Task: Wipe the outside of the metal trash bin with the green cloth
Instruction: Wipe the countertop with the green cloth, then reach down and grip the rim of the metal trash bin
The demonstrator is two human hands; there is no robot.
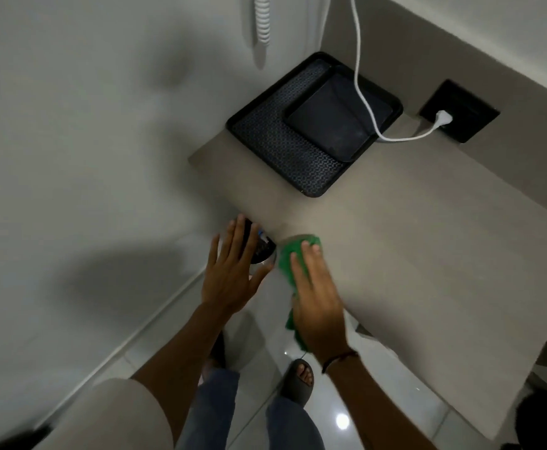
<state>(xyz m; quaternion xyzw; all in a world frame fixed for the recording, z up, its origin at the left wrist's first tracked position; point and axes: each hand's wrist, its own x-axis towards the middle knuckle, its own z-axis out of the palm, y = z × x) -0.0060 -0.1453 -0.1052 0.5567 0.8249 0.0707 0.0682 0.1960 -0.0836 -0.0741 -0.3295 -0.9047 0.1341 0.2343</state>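
Note:
The metal trash bin (264, 254) stands on the floor beside the counter's front-left corner; only part of its shiny rim and dark inside shows between my hands. My left hand (233, 271) is spread over the bin's top and left side, fingers apart, thumb on the rim. My right hand (314, 300) presses the green cloth (290, 258) flat against the bin's right side, next to the counter edge. The cloth's tail hangs below my palm. The bin's body is hidden under my hands.
A beige counter (395, 238) fills the right side, with a black tray (275, 147) at its back corner. A white cable (361, 92) runs to a plug in a black socket plate (460, 108). A white wall is on the left. My sandalled feet (298, 381) stand on glossy tiles.

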